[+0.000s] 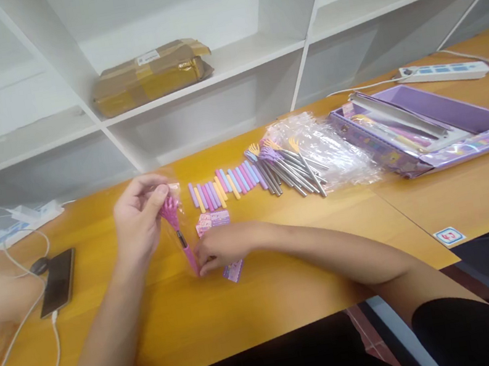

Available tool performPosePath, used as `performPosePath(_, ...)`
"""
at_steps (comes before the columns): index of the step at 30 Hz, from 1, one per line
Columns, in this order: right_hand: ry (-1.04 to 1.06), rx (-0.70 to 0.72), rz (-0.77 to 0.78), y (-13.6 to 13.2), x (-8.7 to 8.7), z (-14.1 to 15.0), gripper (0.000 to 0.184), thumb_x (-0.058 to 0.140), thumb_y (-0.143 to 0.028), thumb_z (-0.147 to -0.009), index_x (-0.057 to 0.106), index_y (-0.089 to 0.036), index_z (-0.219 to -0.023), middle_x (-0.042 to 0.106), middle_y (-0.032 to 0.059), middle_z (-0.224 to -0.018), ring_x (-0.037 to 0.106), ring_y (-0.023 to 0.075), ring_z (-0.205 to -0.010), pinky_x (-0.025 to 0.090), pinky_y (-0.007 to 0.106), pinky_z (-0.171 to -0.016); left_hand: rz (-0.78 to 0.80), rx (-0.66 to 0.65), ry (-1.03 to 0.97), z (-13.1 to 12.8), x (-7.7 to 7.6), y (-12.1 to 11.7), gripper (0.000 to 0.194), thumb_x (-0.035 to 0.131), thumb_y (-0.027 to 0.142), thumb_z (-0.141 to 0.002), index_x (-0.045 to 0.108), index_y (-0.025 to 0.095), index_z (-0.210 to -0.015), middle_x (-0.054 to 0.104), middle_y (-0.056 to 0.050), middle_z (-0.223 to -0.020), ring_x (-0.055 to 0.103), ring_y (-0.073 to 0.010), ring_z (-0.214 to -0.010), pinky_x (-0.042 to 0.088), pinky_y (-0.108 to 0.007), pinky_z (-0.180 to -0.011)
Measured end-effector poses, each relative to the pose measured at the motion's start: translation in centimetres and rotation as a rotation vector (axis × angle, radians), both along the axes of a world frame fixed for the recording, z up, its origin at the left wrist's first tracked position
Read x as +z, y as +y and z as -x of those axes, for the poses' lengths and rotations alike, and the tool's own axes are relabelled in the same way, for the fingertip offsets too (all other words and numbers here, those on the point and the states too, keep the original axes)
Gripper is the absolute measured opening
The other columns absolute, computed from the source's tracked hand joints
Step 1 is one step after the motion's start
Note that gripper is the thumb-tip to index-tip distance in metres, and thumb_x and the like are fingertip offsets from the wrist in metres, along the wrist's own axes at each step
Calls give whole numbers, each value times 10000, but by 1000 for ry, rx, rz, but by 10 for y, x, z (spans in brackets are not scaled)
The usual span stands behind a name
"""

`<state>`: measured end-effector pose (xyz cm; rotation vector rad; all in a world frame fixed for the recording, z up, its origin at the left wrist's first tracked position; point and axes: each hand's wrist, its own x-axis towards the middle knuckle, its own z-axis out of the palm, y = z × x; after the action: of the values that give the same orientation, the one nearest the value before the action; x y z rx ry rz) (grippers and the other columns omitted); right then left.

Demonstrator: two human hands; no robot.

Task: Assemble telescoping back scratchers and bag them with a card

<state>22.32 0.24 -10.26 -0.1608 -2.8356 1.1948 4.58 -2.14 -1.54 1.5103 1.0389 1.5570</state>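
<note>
My left hand pinches the top of a clear plastic bag around a pink back scratcher, near its hand-shaped head. The scratcher tilts over the table, with a short metal shaft and a pink handle pointing down. My right hand is closed at the handle's lower end, its fingertips partly hidden. Small printed purple cards lie just behind and below that hand. Farther back is a row of pastel handle sleeves. Beside them lies a pile of back scratchers with metal shafts and yellow or purple heads.
Clear plastic bags are heaped right of the pile, against an open purple box. Power strips sit at the back. A phone with white cables lies at left. A taped carton rests on the shelf.
</note>
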Motion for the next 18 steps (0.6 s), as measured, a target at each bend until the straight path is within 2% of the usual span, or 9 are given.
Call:
performPosePath(4, -37, 30, -48, -5, -10, 6, 258, 648, -309, -1101, 848, -145, -1087, 836, 88, -1122, 695, 162, -877, 432, 267, -764, -42, 74, 70, -2, -5, -2, 246, 919, 374, -859, 774, 200, -956, 782, -36, -897, 739, -158, -765, 605, -276, -727)
performPosePath(8, -24, 12, -104, -7, -18, 10, 297, 626, -331, -1115, 844, -131, -1085, 833, 109, -1082, 688, 174, -872, 441, 275, -783, -47, 140, 163, 2, -9, -2, 300, 908, 445, -872, 766, 189, -939, 775, -37, -837, 736, -163, -746, 589, -269, -698)
performPosePath(12, -30, -14, -165, -11, -20, 12, 294, 626, -333, -1116, 841, -142, -1055, 820, 106, -1059, 670, 174, -852, 424, 283, -760, -40, 162, 166, 4, -11, -2, 359, 876, 510, -897, 717, 190, -856, 729, -8, -758, 659, -127, -651, 524, -237, -603)
performPosePath(15, -63, -25, -133, -12, -9, 9, 299, 657, -366, -1101, 827, -137, -1012, 798, 95, -1012, 644, 173, -828, 410, 291, -736, -24, 140, 161, 4, -9, -5, 387, 848, 525, -921, 666, 201, -815, 700, 7, -700, 607, -119, -577, 487, -242, -544)
performPosePath(18, -33, -178, 4, -9, 14, -3, 386, 720, -528, -1041, 765, -160, -933, 729, 44, -878, 576, 151, -728, 396, 288, -677, 27, 115, 200, 1, -4, -9, 383, 832, 531, -934, 663, 203, -832, 711, 2, -713, 622, -129, -598, 488, -250, -553)
